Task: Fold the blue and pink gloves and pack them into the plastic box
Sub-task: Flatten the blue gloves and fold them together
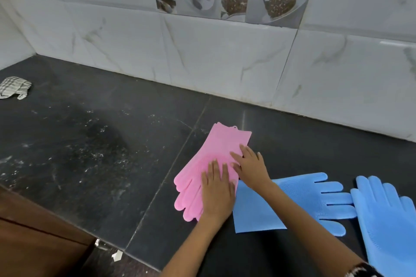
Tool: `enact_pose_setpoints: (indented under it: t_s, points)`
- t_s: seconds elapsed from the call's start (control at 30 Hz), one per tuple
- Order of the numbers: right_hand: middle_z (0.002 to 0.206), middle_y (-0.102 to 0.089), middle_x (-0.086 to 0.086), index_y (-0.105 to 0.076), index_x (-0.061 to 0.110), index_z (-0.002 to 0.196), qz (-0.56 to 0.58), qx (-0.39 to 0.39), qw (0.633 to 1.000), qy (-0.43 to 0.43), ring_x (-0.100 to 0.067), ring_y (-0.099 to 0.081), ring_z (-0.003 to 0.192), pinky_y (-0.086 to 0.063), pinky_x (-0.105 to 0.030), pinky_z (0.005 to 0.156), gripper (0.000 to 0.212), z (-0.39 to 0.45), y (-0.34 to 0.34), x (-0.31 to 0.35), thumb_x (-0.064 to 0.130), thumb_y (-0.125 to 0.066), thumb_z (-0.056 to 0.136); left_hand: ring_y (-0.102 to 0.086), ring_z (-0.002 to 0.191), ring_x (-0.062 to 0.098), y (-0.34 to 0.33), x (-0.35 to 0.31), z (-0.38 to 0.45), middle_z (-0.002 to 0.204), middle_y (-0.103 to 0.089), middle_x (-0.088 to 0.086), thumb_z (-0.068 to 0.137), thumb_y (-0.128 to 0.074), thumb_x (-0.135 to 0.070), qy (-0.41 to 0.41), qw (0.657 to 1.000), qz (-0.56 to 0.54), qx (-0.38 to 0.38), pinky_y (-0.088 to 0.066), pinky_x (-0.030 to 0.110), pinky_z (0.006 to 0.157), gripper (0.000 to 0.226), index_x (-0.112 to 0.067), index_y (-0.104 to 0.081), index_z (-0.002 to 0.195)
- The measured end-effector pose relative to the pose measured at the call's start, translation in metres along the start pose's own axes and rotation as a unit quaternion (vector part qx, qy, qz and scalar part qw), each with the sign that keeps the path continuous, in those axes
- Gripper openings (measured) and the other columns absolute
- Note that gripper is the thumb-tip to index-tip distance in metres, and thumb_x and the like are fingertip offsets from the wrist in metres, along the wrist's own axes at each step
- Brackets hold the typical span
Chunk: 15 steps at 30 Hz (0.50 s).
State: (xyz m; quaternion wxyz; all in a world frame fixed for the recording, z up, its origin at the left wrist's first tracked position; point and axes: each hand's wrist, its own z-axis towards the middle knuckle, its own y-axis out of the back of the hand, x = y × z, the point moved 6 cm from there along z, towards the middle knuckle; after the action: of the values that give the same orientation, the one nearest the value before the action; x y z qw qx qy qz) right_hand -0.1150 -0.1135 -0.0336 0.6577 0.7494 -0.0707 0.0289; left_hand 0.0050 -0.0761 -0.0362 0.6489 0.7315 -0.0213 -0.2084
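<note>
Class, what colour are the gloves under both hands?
Pink gloves, seen best in the head view.

Soft, even daylight, with no hard shadows. A faint sheen streaks the dark stone counter (244, 117) beyond the hands. Edges bow and blur slightly.

The left hand (217, 189) and right hand (251, 167) are covering the middle of the pink gloves (211, 155), so how many are lying stacked there is staying unclear. The right forearm is hiding part of the near blue glove (299, 200), while the far blue glove (389, 222) is running off the right edge. At the left edge, a striped cloth (14, 87) is being cut off.
</note>
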Motion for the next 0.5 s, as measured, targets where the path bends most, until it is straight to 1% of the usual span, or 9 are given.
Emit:
enact_pose_setpoints:
  t_s: [0.03,0.13,0.23,0.3,0.4,0.47,0.5]
  points:
    - [0.159,-0.011,-0.005,-0.026,0.029,0.145,-0.003,0.009,1.000,-0.002,-0.023,-0.014,0.145,-0.016,-0.052,0.115,0.046,-0.005,-0.007,-0.004,0.038,-0.031,0.100,0.001,0.147,0.029,-0.005,0.001,-0.001,0.160,0.001,0.014,0.102,-0.018,-0.036,-0.004,1.000,0.007,-0.008,0.002,0.045,0.118,0.058,-0.013,0.000,0.151]
    - [0.160,-0.003,-0.004,-0.014,0.031,0.148,-0.024,0.013,1.000,0.009,-0.021,-0.008,0.147,-0.011,-0.052,0.116,0.049,-0.004,-0.014,-0.007,0.039,-0.024,0.101,-0.002,0.147,0.028,-0.004,0.006,0.004,0.159,-0.003,0.013,0.101,-0.022,-0.038,-0.015,0.999,-0.010,-0.035,0.004,0.045,0.117,0.059,-0.014,-0.004,0.151]
    - [0.160,-0.002,-0.003,-0.011,0.032,0.148,-0.018,0.014,1.000,0.017,-0.020,-0.008,0.147,-0.008,-0.051,0.116,0.049,0.001,-0.011,-0.005,0.039,-0.022,0.102,0.000,0.147,0.026,-0.003,0.012,0.010,0.160,0.000,0.010,0.101,-0.020,-0.039,-0.030,0.999,-0.001,-0.032,0.005,0.043,0.117,0.059,-0.016,-0.002,0.152]
    - [0.160,-0.006,-0.001,-0.015,0.030,0.148,0.014,0.009,1.000,0.021,-0.020,-0.012,0.146,-0.009,-0.050,0.116,0.049,-0.001,-0.005,-0.008,0.038,-0.025,0.101,0.004,0.148,0.024,-0.003,0.015,0.013,0.160,0.004,0.008,0.101,-0.016,-0.041,-0.032,0.999,0.009,-0.019,0.006,0.041,0.118,0.059,-0.017,0.004,0.152]
    - [0.157,-0.021,0.004,-0.026,0.028,0.146,0.067,-0.016,0.998,0.004,-0.015,-0.020,0.144,-0.011,-0.046,0.116,0.046,-0.018,0.005,-0.034,0.033,-0.032,0.101,0.003,0.147,0.026,0.000,0.014,0.011,0.160,0.005,0.010,0.101,-0.015,-0.040,-0.038,0.999,0.025,-0.017,0.003,0.041,0.119,0.059,-0.016,0.006,0.151]
    - [0.153,-0.031,0.006,-0.039,0.027,0.140,0.071,-0.033,0.997,-0.021,-0.013,-0.023,0.142,-0.012,-0.043,0.116,0.040,-0.038,0.011,-0.068,0.029,-0.036,0.100,0.001,0.148,0.026,0.003,0.007,0.010,0.160,0.003,0.010,0.102,-0.018,-0.037,-0.060,0.998,0.025,-0.026,0.003,0.040,0.118,0.056,-0.017,0.001,0.151]
    - [0.151,-0.035,0.006,-0.045,0.026,0.137,0.068,-0.041,0.996,-0.036,-0.013,-0.025,0.142,-0.012,-0.043,0.115,0.038,-0.049,0.014,-0.087,0.027,-0.037,0.100,0.001,0.148,0.026,0.004,-0.001,0.010,0.160,0.001,0.009,0.102,-0.020,-0.034,-0.082,0.996,0.023,-0.030,0.004,0.040,0.118,0.054,-0.018,-0.005,0.151]
